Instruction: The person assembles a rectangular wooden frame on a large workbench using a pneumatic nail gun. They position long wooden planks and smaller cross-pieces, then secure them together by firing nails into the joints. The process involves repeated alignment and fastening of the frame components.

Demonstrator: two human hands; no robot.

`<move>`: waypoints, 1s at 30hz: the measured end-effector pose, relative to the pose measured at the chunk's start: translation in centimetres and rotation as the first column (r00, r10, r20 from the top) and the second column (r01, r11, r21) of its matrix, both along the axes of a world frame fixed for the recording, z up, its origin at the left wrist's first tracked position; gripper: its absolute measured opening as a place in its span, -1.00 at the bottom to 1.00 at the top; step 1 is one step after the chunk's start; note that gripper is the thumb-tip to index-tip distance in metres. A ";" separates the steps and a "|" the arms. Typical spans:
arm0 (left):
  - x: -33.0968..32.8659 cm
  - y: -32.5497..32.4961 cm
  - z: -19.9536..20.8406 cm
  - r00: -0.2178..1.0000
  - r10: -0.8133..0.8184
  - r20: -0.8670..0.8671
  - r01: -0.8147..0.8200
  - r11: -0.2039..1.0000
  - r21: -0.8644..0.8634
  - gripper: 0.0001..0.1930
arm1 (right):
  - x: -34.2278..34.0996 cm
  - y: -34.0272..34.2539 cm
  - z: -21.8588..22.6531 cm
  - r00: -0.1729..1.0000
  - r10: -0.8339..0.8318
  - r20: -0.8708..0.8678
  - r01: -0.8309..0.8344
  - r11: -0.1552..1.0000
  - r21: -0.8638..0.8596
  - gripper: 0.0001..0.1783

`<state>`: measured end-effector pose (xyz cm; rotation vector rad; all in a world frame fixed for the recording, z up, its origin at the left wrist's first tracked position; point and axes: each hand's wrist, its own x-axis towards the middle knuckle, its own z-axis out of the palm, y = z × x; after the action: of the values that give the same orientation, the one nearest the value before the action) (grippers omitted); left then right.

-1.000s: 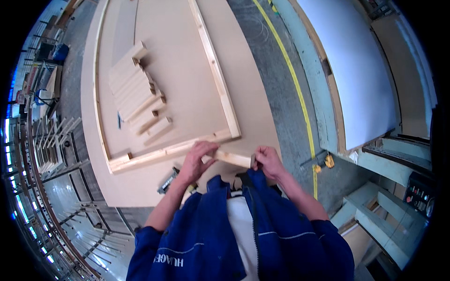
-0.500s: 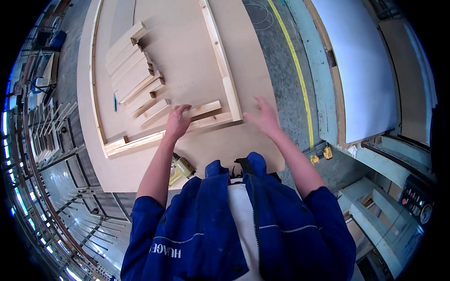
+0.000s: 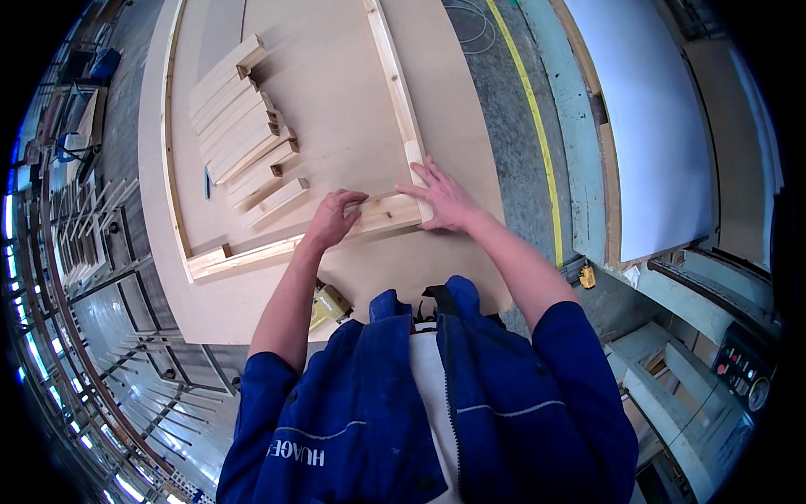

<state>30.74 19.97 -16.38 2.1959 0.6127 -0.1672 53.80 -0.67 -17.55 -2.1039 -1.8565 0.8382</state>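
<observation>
A short wooden block (image 3: 395, 204) lies along the inner side of the near rail (image 3: 252, 256) of a wooden frame, close to its right corner. Curled around the block's left end are the fingers of my left hand (image 3: 336, 220), closed on it. My right hand (image 3: 445, 202) rests over the corner with fingers spread, touching the end of the right rail (image 3: 390, 71) and the block's right end. Several more short blocks (image 3: 239, 126) lie in a slanted row inside the frame, left of my hands.
Beneath the frame is a large brown board (image 3: 327, 101). A nail gun (image 3: 332, 304) lies at the near edge, by my left forearm. The left rail (image 3: 168, 126) bounds the far side. A pale green machine (image 3: 579, 151) stands at right, past a yellow floor line (image 3: 537, 126).
The short block has shifted toward the near rail and now sits against it. My right hand has moved left onto the corner; my left hand has moved slightly right and nearer.
</observation>
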 end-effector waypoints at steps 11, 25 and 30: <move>-8.9 -5.9 2.6 0.910 0.369 0.187 -0.401 0.900 0.174 -0.45 | 0.2 -0.4 -0.8 0.999 -0.001 -0.037 0.001 1.000 0.003 0.14; -22.9 -13.2 2.5 0.905 0.334 -0.262 -0.319 0.942 0.102 -0.23 | 0.2 -0.3 -1.5 0.996 -0.003 -0.090 0.005 1.000 0.019 0.16; -17.3 -14.4 5.7 0.830 0.510 -0.226 -0.501 0.860 0.099 -0.61 | 0.3 -0.4 -1.8 0.994 -0.020 -0.106 0.026 0.998 0.056 0.12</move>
<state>13.48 5.54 -10.71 1.9785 1.3260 -0.1476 54.13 -1.11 -19.40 -2.0025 -1.7777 0.8625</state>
